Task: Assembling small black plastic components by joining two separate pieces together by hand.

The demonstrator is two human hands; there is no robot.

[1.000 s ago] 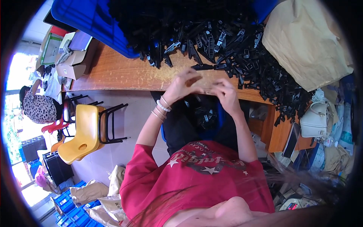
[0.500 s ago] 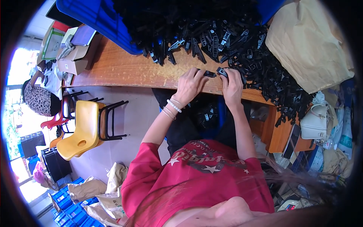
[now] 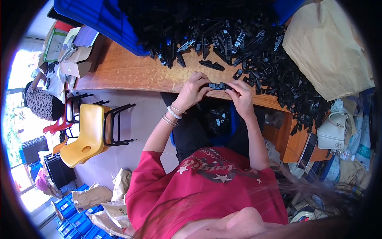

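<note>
Over the near edge of the wooden table (image 3: 131, 73), my two hands hold black plastic parts end to end. My left hand (image 3: 193, 91) pinches the left end of a long narrow black plastic part (image 3: 213, 85). Fingers of my right hand (image 3: 240, 96) are closed on a smaller black plastic piece (image 3: 224, 85) at its right end. The two pieces touch; whether they are joined I cannot tell. A single long black part (image 3: 212, 65) lies just beyond my hands. A heap of black plastic parts (image 3: 229, 42) spreads across the table's far side and right.
A blue bin (image 3: 99, 24) tilts at the back, spilling black parts. Brown paper (image 3: 326, 47) covers the right side. A blue container (image 3: 219, 123) with parts sits below the table edge. At left stand a yellow chair (image 3: 89, 127) and a cardboard box (image 3: 77, 67).
My hands have come together slightly lower, and the two black pieces, apart before, now meet. A long black part has shifted or tipped over on the table beyond them.
</note>
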